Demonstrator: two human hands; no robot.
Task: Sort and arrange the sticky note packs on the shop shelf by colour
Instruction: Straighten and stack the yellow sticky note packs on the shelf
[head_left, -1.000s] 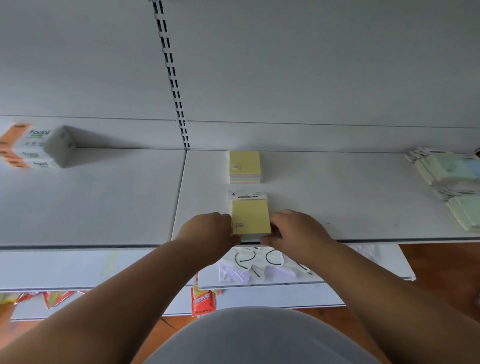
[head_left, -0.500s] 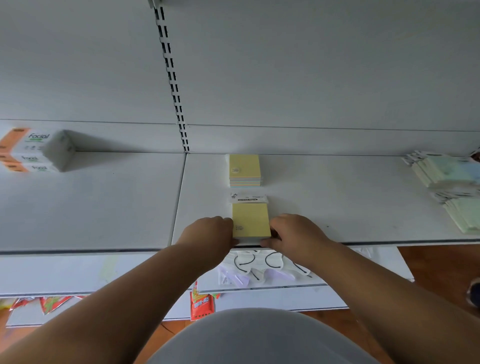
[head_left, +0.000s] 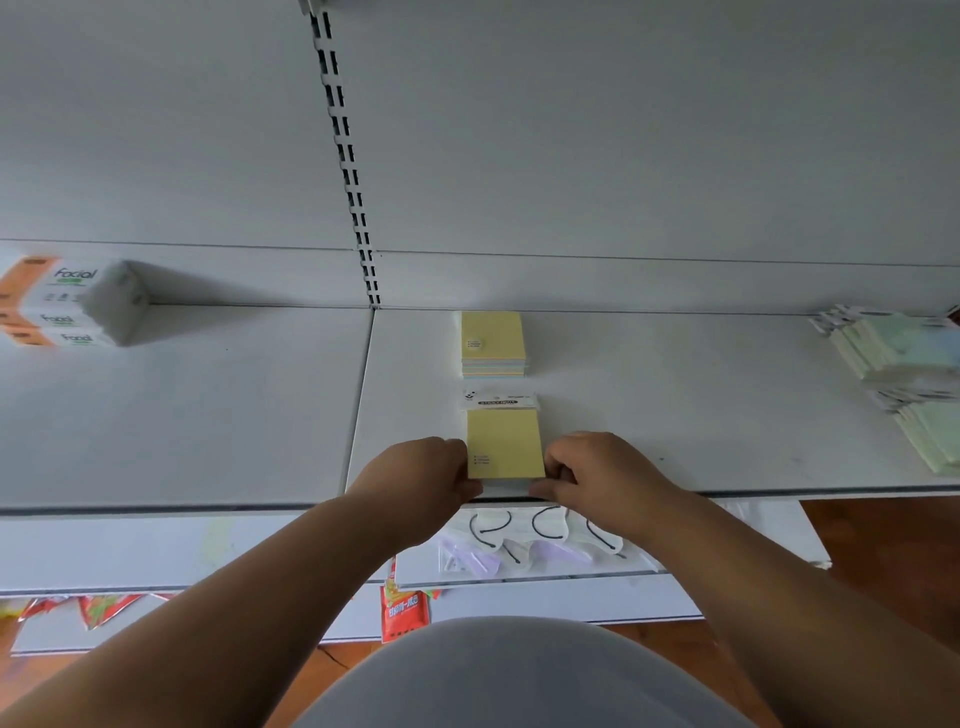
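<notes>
A yellow sticky note pack (head_left: 504, 441) with a white header card lies near the front edge of the white shelf (head_left: 675, 415). My left hand (head_left: 421, 478) holds its left side with curled fingers, and my right hand (head_left: 597, 473) holds its right side, thumbs at the near edge. Behind it, close to the back wall, stands a second stack of packs (head_left: 492, 343), yellow on top with pastel layers below. At the far right of the shelf lie piles of pale green and blue packs (head_left: 904, 364).
Stacked facial tissue packs (head_left: 67, 301) sit at the back left of the neighbouring shelf. A slotted upright (head_left: 345, 156) divides the two bays. Lower shelves hold white packets with black loops (head_left: 530, 535) and red sachets (head_left: 405, 610).
The yellow pack has slid slightly away from the shelf's front edge between both hands. The hands keep their hold on its sides.
</notes>
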